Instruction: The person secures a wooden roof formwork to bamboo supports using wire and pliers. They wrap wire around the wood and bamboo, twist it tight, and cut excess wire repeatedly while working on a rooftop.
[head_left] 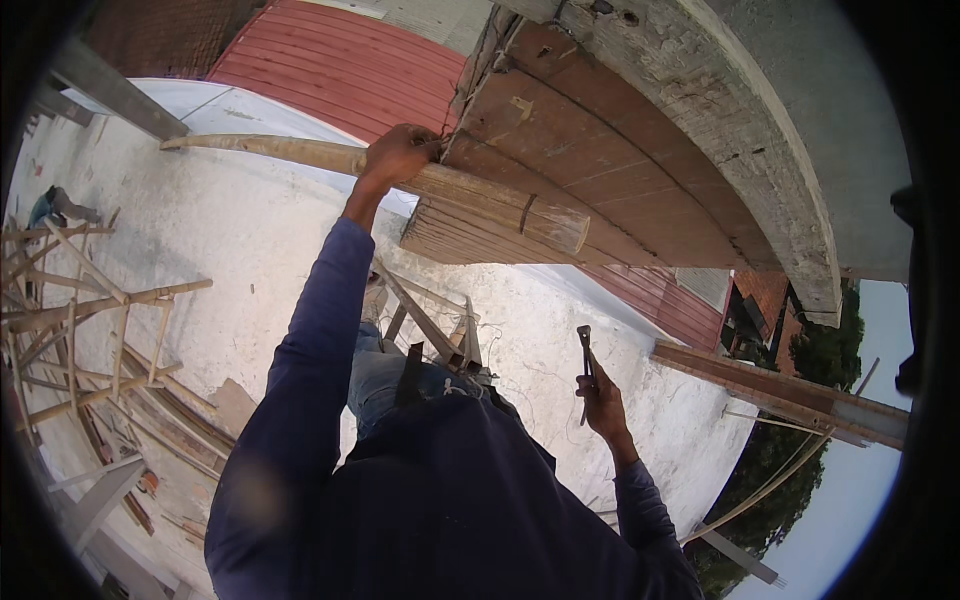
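My left hand [398,156] is closed over the round wooden pole [495,196], its fingertips pinched at thin wire [447,128] beside the brown board box [590,130]. The hand partly hides the wire. A dark band circles the pole close to its cut end. Lower and to the right, my right hand [606,408] grips a pair of dark metal pincers [586,345], jaws pointing up, away from the boards.
A weathered grey plank [720,110] runs along the box's upper right. Far below lies a pale floor [230,240] with wooden trestles [120,300] at left. A brown beam [780,385] juts in at right. Another person [65,205] bends at far left. Red roofing [340,65] lies behind.
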